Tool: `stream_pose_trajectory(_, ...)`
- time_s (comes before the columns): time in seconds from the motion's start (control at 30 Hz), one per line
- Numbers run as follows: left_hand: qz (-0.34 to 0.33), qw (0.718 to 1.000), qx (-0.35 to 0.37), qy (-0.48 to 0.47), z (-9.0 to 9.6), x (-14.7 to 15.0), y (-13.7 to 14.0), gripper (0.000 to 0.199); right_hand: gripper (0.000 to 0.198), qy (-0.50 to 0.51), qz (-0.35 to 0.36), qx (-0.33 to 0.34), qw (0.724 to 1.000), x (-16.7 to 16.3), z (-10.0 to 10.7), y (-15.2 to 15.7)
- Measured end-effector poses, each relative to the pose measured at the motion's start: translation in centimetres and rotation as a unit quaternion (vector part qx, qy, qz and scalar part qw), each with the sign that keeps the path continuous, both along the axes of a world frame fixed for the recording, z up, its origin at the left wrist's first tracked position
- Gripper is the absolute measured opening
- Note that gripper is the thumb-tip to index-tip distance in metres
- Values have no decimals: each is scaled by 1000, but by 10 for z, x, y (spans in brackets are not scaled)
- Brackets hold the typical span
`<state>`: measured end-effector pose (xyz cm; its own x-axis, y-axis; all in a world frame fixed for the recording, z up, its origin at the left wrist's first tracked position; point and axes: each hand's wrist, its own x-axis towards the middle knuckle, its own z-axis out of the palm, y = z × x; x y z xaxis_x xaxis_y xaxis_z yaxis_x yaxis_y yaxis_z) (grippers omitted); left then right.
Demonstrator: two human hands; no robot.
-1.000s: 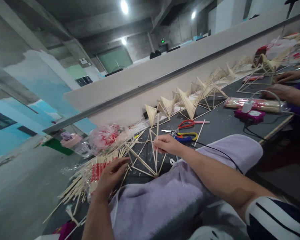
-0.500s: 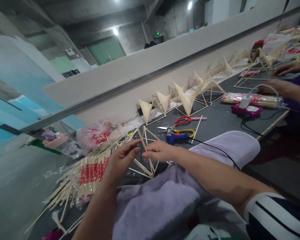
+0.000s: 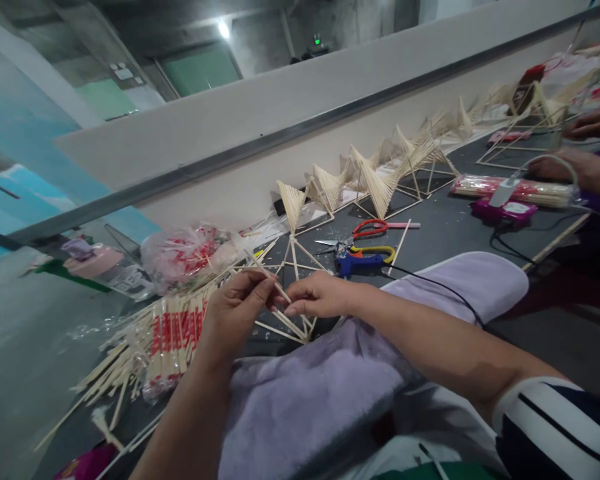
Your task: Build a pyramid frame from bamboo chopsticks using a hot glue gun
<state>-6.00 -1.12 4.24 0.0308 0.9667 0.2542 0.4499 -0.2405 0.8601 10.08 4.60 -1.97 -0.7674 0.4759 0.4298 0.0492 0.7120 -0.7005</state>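
A thin wooden stick [image 3: 280, 288] slants between my two hands. My left hand [image 3: 235, 307] pinches it between thumb and fingers. My right hand [image 3: 320, 294] is closed at the stick's lower end, thumb and forefinger together. Behind and below them stands a frame of joined wooden sticks [image 3: 294, 250], its lower corner near the purple cloth on my lap; my hands hide part of it. Just beyond my right hand lie a blue glue gun [image 3: 363, 262], scissors with a yellow handle [image 3: 390, 253] and a red-handled tool [image 3: 371, 229].
Loose sticks [image 3: 105, 373] and a red-printed pack of sticks [image 3: 173, 337] lie on the left. Finished-looking stick models [image 3: 375, 183] line the wall. A purple power socket [image 3: 510, 210] and a wrapped stick bundle [image 3: 520, 191] are at right, near another person's hands [image 3: 565, 167].
The stick has tipped from nearly upright to a leftward slant, and my left hand has closed on it. The view has shifted slightly.
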Motion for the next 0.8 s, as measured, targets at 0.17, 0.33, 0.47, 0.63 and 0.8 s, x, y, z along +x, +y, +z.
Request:
stream_pose_trajectory(0.17, 20, 999, -18, -20, -1, -8, 10, 15, 25, -121, -22, -116, 986, 8, 2, 7)
stream_pose_trajectory(0.33, 26, 999, -43, -13, -7, -11, 14, 18, 11, -227, -3, -233, 946, 10, -9, 17)
stream_pose_trajectory(0.47, 21, 998, -53, -4, -11, -12, 15, 19, 7, -241, 18, -280, 929, 2, -21, 20)
stream_pose_trajectory(0.63, 22, 998, -50, -7, -12, -12, 16, 17, 10, -242, 38, -309, 919, -5, -25, 17)
stream_pose_trajectory(0.8, 22, 998, -65, -9, -12, -14, 17, 17, 10, -240, 52, -332, 911, -9, -24, 12)
